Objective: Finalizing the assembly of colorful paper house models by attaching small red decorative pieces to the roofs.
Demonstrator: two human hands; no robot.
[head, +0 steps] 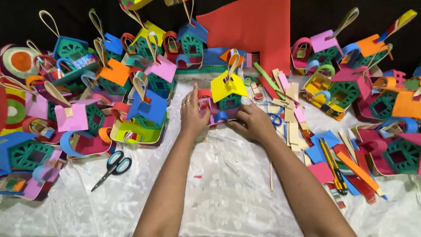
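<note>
Hiding its base, left hand (191,115) (fingers pressed together) and right hand (254,123) clasp a yellow-roofed foam house (228,93).

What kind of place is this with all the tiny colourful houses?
Probably a craft table for handmade foam houses. Both hands press on a yellow-roofed house; scissors and cut strips lie on the white cloth.

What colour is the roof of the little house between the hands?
Yellow roof, seen in the head view; both hands, left and right, touch the house.

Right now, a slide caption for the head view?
Both hands, left hand and right hand, touch a yellow-roofed foam house.
</note>
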